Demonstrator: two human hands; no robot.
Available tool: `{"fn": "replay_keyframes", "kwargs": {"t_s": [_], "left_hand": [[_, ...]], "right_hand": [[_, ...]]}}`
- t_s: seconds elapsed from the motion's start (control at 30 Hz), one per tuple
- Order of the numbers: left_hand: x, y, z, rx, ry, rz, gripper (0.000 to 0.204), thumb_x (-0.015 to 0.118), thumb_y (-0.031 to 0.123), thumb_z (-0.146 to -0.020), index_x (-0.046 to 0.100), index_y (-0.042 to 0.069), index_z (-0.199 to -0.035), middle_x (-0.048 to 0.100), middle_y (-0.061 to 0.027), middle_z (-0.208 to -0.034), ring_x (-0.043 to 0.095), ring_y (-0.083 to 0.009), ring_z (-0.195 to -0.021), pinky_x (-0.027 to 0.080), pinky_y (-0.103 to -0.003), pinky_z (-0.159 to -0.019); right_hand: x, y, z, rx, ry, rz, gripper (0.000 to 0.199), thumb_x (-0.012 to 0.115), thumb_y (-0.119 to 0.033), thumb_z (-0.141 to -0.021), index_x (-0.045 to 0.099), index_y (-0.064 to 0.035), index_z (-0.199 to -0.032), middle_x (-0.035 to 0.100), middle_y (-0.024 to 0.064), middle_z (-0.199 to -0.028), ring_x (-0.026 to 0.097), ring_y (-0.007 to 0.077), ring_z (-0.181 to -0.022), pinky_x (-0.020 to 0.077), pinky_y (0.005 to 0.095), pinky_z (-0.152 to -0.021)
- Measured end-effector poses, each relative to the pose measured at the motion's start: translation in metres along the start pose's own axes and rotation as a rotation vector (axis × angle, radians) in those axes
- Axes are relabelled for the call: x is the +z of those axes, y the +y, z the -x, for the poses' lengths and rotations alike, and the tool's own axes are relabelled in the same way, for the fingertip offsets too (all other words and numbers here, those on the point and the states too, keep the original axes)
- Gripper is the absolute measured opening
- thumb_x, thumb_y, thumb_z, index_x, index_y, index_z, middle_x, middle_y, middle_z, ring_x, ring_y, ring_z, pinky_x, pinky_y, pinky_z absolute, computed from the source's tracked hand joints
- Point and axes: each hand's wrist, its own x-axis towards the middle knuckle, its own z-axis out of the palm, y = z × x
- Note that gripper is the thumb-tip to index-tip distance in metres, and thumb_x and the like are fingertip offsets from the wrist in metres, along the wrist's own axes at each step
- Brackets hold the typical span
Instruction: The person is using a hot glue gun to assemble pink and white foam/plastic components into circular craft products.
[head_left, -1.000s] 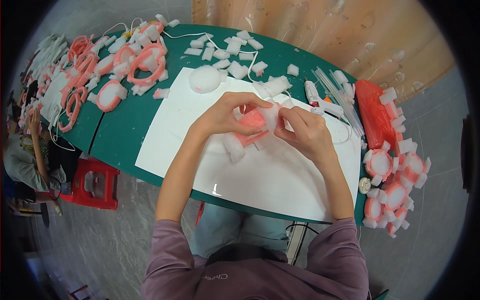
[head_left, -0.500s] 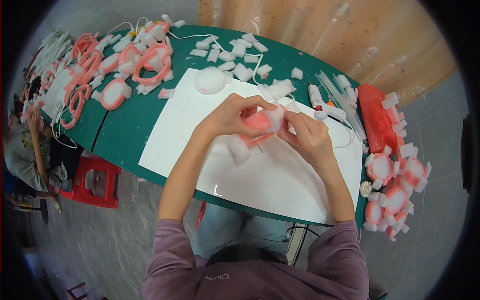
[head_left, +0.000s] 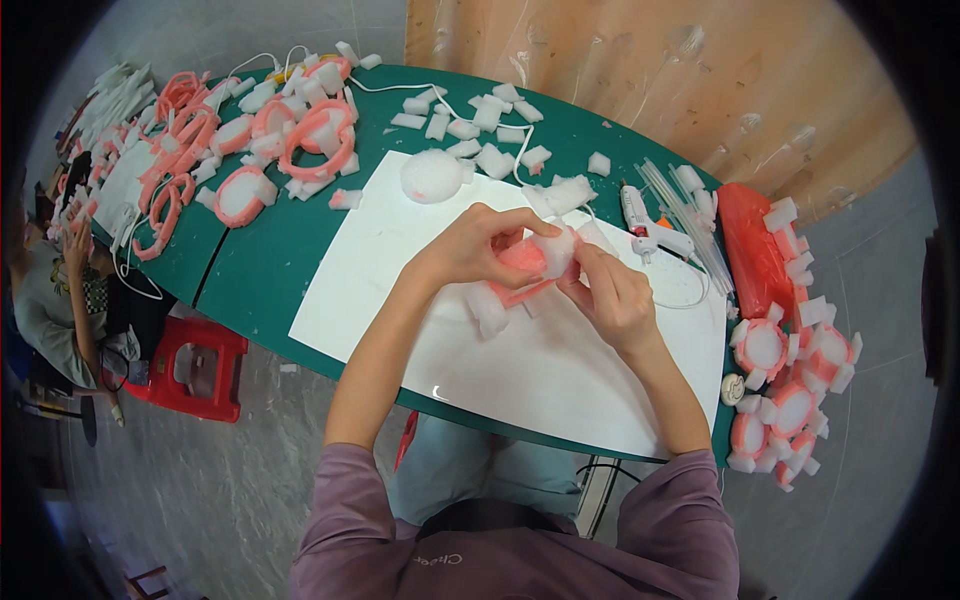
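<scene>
Both forearms come up from the lower edge and converge over the white sheet (head_left: 520,350) on the green table (head_left: 270,270), elbows bent, purple sleeves pushed back. The left hand (head_left: 470,250) is curled, fingers arched over the top of a pink foam ring (head_left: 525,265) with white foam blocks stuck to it. The right hand (head_left: 610,295) is closed in a pinch, thumb and fingertips pressing a white foam block (head_left: 555,250) at the ring's upper edge. The ring sits between the two hands, just above the sheet; whether it rests on the sheet cannot be told.

Much of the ring is covered by the fingers, so its full outline appears incomplete. A glue gun (head_left: 645,225) lies just beyond the right hand, with clear glue sticks (head_left: 690,215) beside it. A round white foam ball (head_left: 430,175) lies beyond the left hand. Finished rings (head_left: 785,390) hang past the table's right edge, bent by the lens
</scene>
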Motion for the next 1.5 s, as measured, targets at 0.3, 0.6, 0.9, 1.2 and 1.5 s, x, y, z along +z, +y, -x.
{"fn": "replay_keyframes", "kwargs": {"t_s": [0.3, 0.6, 0.9, 1.2, 1.5], "left_hand": [[0.0, 0.0, 0.0, 0.006, 0.019, 0.0, 0.041, 0.071, 0.02, -0.056, 0.061, 0.014, -0.095, 0.05, -0.0048, -0.052, 0.046, -0.0167, -0.046, 0.038, -0.023, -0.048], [0.0, -0.002, 0.001, 0.021, 0.033, -0.02, 0.04, 0.071, 0.021, -0.057, 0.06, 0.015, -0.095, 0.046, -0.0043, -0.049, 0.045, -0.0167, -0.044, 0.036, -0.023, -0.046], [-0.001, 0.0, 0.002, -0.016, 0.025, -0.03, 0.042, 0.071, 0.021, -0.055, 0.061, 0.018, -0.096, 0.045, -0.0034, -0.05, 0.044, -0.0168, -0.045, 0.036, -0.024, -0.046], [0.0, 0.006, 0.002, -0.001, 0.019, -0.003, 0.044, 0.07, 0.018, -0.056, 0.061, 0.018, -0.098, 0.045, -0.0026, -0.051, 0.044, -0.016, -0.047, 0.037, -0.024, -0.047], [0.0, 0.008, 0.0, -0.002, -0.013, 0.093, 0.041, 0.066, 0.011, -0.059, 0.06, 0.012, -0.1, 0.063, -0.0064, -0.084, 0.057, -0.0177, -0.066, 0.046, -0.025, -0.065]], "right_hand": [[0.007, 0.004, 0.008, -0.106, 0.093, 0.106, 0.032, 0.069, 0.002, -0.061, 0.054, 0.0088, -0.088, 0.061, 0.0163, -0.077, 0.06, 0.0209, -0.062, 0.0495, 0.0251, -0.052], [0.007, 0.007, 0.006, -0.089, 0.141, 0.061, 0.031, 0.069, 0.004, -0.059, 0.054, 0.0066, -0.086, 0.061, 0.0148, -0.079, 0.061, 0.0206, -0.063, 0.0492, 0.0237, -0.054], [-0.023, 0.014, -0.017, 0.295, -0.264, -0.46, 0.023, 0.059, 0.005, -0.069, 0.059, -0.0033, -0.091, 0.055, 0.0084, -0.088, 0.056, 0.0212, -0.073, 0.0466, 0.0287, -0.062], [-0.017, 0.011, -0.016, 0.36, -0.227, -0.515, 0.016, 0.058, 0.009, -0.066, 0.057, -0.0001, -0.08, 0.05, 0.0097, -0.081, 0.054, 0.0225, -0.074, 0.0452, 0.0285, -0.061], [-0.012, 0.009, -0.016, 0.313, -0.209, -0.407, 0.017, 0.054, 0.013, -0.065, 0.049, 0.0035, -0.078, 0.047, 0.0111, -0.079, 0.051, 0.0242, -0.075, 0.0446, 0.0305, -0.061]]}}
